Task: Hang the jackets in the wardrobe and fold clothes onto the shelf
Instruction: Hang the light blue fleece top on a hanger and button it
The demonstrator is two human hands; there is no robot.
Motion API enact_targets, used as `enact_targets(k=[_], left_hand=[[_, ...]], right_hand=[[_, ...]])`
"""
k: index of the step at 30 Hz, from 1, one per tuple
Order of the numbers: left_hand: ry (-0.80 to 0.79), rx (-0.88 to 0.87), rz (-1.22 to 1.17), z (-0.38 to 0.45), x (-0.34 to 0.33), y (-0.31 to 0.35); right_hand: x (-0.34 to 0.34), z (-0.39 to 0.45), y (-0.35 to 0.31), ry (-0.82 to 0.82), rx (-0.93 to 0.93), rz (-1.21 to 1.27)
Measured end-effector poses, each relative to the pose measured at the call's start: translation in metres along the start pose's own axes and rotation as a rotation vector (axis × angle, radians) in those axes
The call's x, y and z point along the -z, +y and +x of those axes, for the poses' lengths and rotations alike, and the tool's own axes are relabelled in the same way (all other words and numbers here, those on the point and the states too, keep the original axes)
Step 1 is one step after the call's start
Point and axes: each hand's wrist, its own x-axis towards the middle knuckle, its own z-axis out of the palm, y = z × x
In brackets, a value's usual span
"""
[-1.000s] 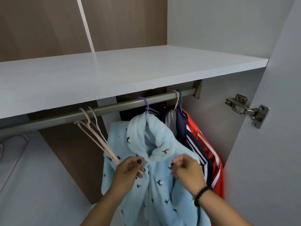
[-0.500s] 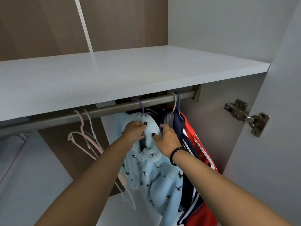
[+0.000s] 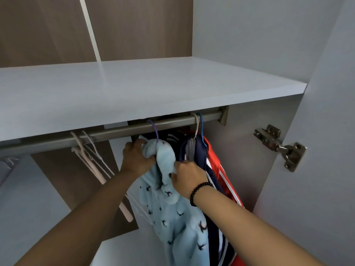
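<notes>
While I am looking down from the head camera into the wardrobe, I am seeing first, at the far left, a few empty pale hangers [image 3: 90, 162] that are hanging tilted on the metal rail [image 3: 119, 131]. This rail is running under the grey shelf [image 3: 134, 89], from the left side to a bracket at the right.

Moving to the middle, my left hand [image 3: 137, 157] is reaching up just under the rail, and its fingers are curling around the collar of the light blue jacket [image 3: 172, 204], so it is gripping the fabric on the left side of the neck. This jacket, with small dark bird shapes on it, is hanging from a purple hanger [image 3: 154, 129] whose hook is sitting over the rail. My right hand [image 3: 189, 175], which is wearing a black bead bracelet [image 3: 199, 191] on the wrist, is pinching the same collar a little lower, on the right side. Both hands are holding the jacket, close to each other.

Just to the right, a dark navy jacket [image 3: 199, 156] and a red jacket [image 3: 217, 169] are hanging side by side, touching the blue one; their hooks are near the right end of the rail. At the far right, a metal hinge [image 3: 278, 146] is sitting on the grey door [image 3: 317, 169].
</notes>
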Motion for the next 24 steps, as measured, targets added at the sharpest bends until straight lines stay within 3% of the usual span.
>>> enact_targets(k=[3, 8, 11, 17, 24], left_hand=[[0.001, 0.014, 0.035, -0.002, 0.003, -0.002], [-0.065, -0.202, -0.059, -0.009, 0.009, -0.004], [-0.095, -0.185, -0.134, -0.017, 0.010, -0.014], [-0.061, -0.225, -0.109, -0.010, 0.019, -0.022], [-0.143, -0.188, -0.064, 0.026, 0.020, -0.016]], right_hand=[[0.016, 0.005, -0.009, -0.025, -0.016, 0.009], [0.025, 0.028, -0.027, 0.041, 0.000, 0.163], [0.023, 0.037, -0.033, 0.087, -0.031, 0.150], [0.007, 0.035, -0.040, -0.110, -0.073, 0.109], [0.012, 0.034, -0.044, -0.182, -0.098, -0.054]])
